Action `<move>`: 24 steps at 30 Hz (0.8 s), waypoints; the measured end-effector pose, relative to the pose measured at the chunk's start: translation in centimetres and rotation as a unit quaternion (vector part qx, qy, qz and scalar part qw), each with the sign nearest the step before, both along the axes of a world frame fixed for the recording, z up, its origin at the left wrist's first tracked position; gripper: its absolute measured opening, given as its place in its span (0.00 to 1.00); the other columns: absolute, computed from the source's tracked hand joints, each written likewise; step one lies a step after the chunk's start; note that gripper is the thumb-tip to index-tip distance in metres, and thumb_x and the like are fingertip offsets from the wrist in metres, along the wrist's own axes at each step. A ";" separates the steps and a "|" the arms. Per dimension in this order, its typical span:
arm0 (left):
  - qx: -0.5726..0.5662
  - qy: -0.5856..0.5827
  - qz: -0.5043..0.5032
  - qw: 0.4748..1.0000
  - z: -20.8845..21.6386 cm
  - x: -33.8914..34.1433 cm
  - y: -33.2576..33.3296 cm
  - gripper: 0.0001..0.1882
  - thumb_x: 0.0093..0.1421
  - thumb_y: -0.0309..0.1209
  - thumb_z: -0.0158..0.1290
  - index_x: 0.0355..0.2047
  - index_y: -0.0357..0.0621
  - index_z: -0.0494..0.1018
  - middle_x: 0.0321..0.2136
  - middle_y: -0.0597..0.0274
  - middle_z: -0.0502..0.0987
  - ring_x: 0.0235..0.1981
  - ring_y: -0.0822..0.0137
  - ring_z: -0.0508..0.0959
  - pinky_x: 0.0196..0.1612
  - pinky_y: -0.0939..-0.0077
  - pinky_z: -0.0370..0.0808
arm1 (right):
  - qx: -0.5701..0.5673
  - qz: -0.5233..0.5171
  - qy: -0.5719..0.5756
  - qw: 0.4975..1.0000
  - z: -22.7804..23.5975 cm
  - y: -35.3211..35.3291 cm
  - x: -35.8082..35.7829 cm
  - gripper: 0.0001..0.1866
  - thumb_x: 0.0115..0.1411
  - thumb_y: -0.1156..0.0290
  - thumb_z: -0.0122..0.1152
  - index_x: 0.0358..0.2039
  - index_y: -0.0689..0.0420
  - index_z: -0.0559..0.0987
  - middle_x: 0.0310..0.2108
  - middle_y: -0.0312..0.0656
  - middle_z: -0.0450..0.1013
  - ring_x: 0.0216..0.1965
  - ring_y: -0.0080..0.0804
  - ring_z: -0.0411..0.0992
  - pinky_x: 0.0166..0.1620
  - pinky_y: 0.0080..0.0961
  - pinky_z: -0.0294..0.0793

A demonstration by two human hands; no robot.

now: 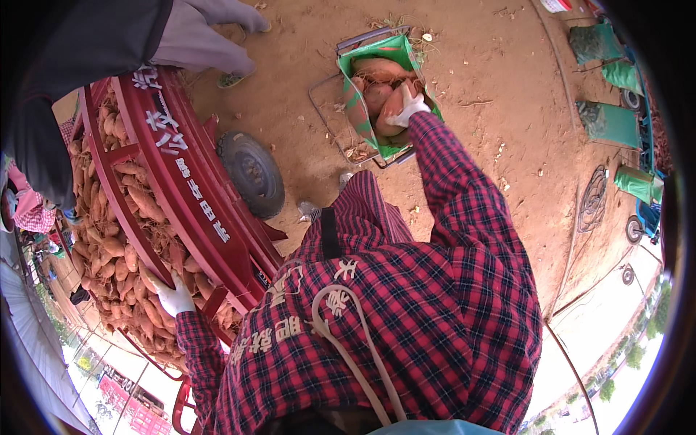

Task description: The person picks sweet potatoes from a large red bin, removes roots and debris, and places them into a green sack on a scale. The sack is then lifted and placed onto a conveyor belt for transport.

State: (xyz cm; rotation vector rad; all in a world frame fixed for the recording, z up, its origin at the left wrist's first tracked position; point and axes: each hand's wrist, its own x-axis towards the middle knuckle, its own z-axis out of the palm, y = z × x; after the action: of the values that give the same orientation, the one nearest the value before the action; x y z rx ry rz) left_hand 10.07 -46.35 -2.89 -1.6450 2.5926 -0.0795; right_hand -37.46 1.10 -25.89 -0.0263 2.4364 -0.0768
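Observation:
My right hand (413, 109), in a white glove, reaches down into a green bag (403, 48) and grips a sweet potato (392, 109) there. Several large sweet potatoes fill the bag, which stands open in a metal frame (371, 33) on the ground. On my left, my gloved left hand (174, 296) rests at the inner rail of a red truck bed, against the heap of sweet potatoes (123, 250). Its thumb and fingers are apart, and I see nothing held in them.
The red truck side (170, 145) curves along my left, with a wheel (251, 174) beside it. Another person (101, 51) stands at the far left by the truck. Over bare soil to the right are more green bags (609, 123) and a coiled hose (594, 199).

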 end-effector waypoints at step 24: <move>0.004 0.089 -0.060 0.994 -0.9 -0.2 0.2 0.41 0.65 0.43 0.54 0.72 0.51 0.48 0.61 0.40 0.68 0.57 0.44 0.74 0.58 0.58 0.73 | 0.073 0.070 -0.010 0.995 -1.5 -0.9 4.8 0.66 0.49 0.41 0.71 0.74 0.45 0.36 0.64 0.61 0.61 0.57 0.54 0.72 0.56 0.43 0.75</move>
State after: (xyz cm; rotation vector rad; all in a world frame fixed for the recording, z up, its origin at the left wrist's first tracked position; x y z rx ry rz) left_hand 9.87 -46.11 -3.83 -1.5582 2.8178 0.0741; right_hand -32.61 0.19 -27.40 -0.1301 2.4059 0.1641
